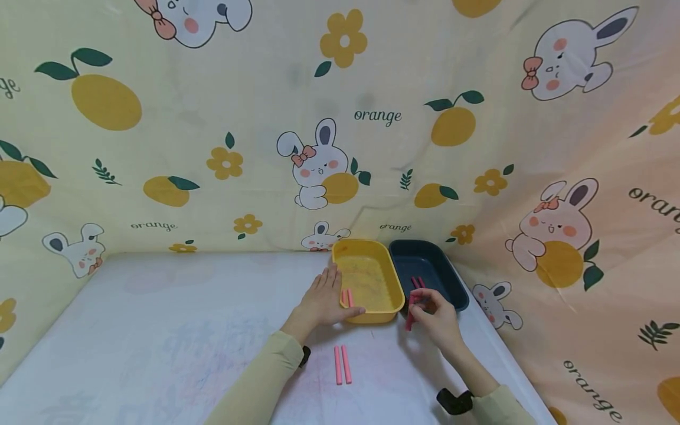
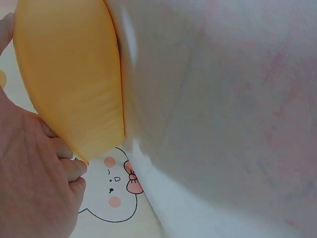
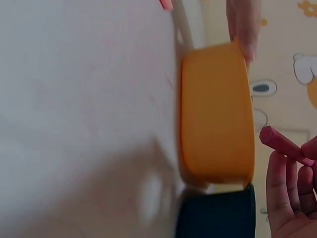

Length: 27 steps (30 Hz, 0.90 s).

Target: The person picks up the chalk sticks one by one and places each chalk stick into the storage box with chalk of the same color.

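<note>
My left hand (image 1: 322,298) rests on the near left corner of a yellow plastic bin (image 1: 374,317), fingers extended along its side and thumb across the front rim. In the left wrist view, the fingers (image 2: 72,168) touch the bin's rim. My right hand (image 1: 437,319) pinches a slim dark pink stick (image 1: 409,319) between thumb and fingers, in front of a dark blue bin (image 1: 461,295). The stick's blunt end (image 3: 267,134) shows in the right wrist view. Two pink sticks (image 1: 350,298) lie in the yellow bin, and two darker sticks (image 1: 421,282) in the blue one.
Two light pink sticks (image 1: 342,365) lie side by side on the white table (image 1: 186,330), nearer than the bins. Behind the table hangs a printed cloth (image 1: 255,118), which continues along the right. Both bins stand side by side at the back edge.
</note>
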Each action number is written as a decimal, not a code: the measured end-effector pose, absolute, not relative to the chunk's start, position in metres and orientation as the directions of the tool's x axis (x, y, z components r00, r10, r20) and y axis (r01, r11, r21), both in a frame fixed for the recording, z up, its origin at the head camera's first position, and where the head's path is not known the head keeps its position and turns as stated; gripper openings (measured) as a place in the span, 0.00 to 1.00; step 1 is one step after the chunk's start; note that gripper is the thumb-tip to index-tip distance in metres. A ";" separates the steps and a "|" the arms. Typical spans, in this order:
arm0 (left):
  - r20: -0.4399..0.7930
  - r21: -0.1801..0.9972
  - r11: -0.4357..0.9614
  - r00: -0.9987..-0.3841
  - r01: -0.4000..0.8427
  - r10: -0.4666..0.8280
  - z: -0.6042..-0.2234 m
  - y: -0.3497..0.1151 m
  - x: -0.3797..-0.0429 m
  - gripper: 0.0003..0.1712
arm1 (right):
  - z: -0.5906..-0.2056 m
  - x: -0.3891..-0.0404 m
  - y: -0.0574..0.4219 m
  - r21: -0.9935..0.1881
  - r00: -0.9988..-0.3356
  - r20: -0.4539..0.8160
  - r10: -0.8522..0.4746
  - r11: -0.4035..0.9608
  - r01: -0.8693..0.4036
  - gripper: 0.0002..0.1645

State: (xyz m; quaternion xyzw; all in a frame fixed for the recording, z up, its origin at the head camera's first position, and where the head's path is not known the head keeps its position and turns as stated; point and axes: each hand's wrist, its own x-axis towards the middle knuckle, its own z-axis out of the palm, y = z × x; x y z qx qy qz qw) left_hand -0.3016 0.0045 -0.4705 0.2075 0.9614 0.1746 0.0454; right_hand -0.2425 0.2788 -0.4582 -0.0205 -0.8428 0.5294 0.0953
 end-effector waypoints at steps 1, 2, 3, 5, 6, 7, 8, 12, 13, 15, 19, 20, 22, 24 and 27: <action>-0.015 0.357 0.852 -0.910 0.383 0.415 -0.471 0.004 -0.302 0.69 | -0.458 -0.245 0.281 -0.895 -0.980 0.139 0.141 0.442 -0.064 0.20; -0.017 0.354 0.853 -0.910 0.383 0.415 -0.471 0.004 -0.302 0.69 | -0.457 -0.248 0.283 -0.895 -0.979 0.137 0.149 0.443 -0.058 0.20; -0.018 0.354 0.853 -0.909 0.383 0.416 -0.471 0.005 -0.302 0.69 | -0.457 -0.250 0.285 -0.891 -0.979 0.137 0.153 0.450 -0.055 0.20; -0.022 0.347 0.857 -0.910 0.381 0.414 -0.471 0.005 -0.302 0.69 | -0.455 -0.255 0.290 -0.887 -0.978 0.137 0.157 0.459 -0.050 0.20; -0.025 0.344 0.859 -0.911 0.379 0.412 -0.471 0.005 -0.302 0.70 | -0.454 -0.257 0.293 -0.885 -0.977 0.140 0.159 0.462 -0.052 0.20; -0.026 0.345 0.859 -0.911 0.379 0.412 -0.470 0.005 -0.302 0.70 | -0.453 -0.259 0.295 -0.883 -0.977 0.143 0.161 0.466 -0.052 0.20; -0.027 0.346 0.859 -0.911 0.378 0.412 -0.470 0.005 -0.302 0.70 | -0.452 -0.262 0.298 -0.877 -0.976 0.148 0.159 0.477 -0.055 0.20; -0.024 0.347 0.859 -0.912 0.377 0.410 -0.471 0.005 -0.302 0.69 | -0.450 -0.274 0.309 -0.867 -0.974 0.160 0.158 0.494 -0.063 0.20; -0.023 0.350 0.858 -0.912 0.376 0.410 -0.471 0.006 -0.302 0.69 | -0.450 -0.277 0.311 -0.866 -0.974 0.160 0.158 0.496 -0.062 0.19; -0.025 0.350 0.858 -0.912 0.375 0.409 -0.471 0.006 -0.302 0.69 | -0.450 -0.284 0.316 -0.862 -0.975 0.159 0.155 0.503 -0.061 0.19; -0.032 0.350 0.860 -0.913 0.371 0.407 -0.471 0.005 -0.302 0.69 | -0.450 -0.300 0.323 -0.838 -0.982 0.143 0.125 0.543 -0.053 0.20; -0.034 0.351 0.860 -0.913 0.370 0.407 -0.471 0.005 -0.302 0.69 | -0.450 -0.304 0.325 -0.833 -0.984 0.134 0.114 0.551 -0.049 0.20; -0.035 0.350 0.861 -0.914 0.369 0.405 -0.471 0.005 -0.301 0.69 | -0.451 -0.312 0.328 -0.828 -0.989 0.114 0.097 0.560 -0.040 0.21; -0.036 0.353 0.860 -0.913 0.368 0.406 -0.470 0.005 -0.301 0.69 | -0.451 -0.318 0.330 -0.830 -0.993 0.089 0.082 0.556 -0.028 0.22; -0.034 0.351 0.860 -0.913 0.370 0.406 -0.468 0.005 -0.300 0.69 | -0.454 -0.326 0.330 -0.836 -0.996 0.041 0.075 0.548 0.007 0.22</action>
